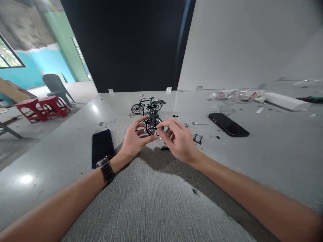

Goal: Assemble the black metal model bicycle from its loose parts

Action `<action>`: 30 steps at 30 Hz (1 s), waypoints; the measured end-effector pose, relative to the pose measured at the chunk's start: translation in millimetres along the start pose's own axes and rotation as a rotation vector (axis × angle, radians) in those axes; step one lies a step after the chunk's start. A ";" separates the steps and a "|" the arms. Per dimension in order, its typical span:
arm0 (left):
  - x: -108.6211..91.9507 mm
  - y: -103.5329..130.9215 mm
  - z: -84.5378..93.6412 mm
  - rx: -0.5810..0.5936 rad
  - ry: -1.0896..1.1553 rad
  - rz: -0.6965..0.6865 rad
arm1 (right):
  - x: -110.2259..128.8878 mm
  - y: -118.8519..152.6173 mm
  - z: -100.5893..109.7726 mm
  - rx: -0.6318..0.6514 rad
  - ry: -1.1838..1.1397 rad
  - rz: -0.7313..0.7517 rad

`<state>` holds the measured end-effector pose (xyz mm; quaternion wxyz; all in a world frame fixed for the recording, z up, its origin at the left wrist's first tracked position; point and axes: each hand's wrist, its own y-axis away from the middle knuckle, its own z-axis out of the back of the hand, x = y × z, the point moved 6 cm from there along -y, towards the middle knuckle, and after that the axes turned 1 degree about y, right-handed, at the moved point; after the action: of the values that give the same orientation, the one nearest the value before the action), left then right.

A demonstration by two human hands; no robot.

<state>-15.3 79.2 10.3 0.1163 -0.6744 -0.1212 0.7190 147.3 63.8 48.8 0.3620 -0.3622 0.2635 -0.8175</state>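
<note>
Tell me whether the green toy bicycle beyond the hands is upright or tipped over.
Upright: the green toy bicycle stands on its wheels, with saddle and handlebars uppermost.

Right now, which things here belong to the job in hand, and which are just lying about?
Seemingly part of the job:
small spoked wheel, between the left hand and right hand
green model bicycle, just behind
black frame-like part, right of the right hand (probably)

Apparently just lying about:
phone near the left wrist
phone on the right
clear plastic packaging
long white object
</note>
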 end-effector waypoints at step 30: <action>8.0 -0.7 -0.5 -0.054 0.197 0.048 | -42.1 -1.3 -16.9 0.221 -0.180 -0.472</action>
<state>-15.3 82.5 2.9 0.0924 -0.7475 -0.1124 0.6481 153.5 100.4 22.7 0.2206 -0.4430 0.0478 -0.8677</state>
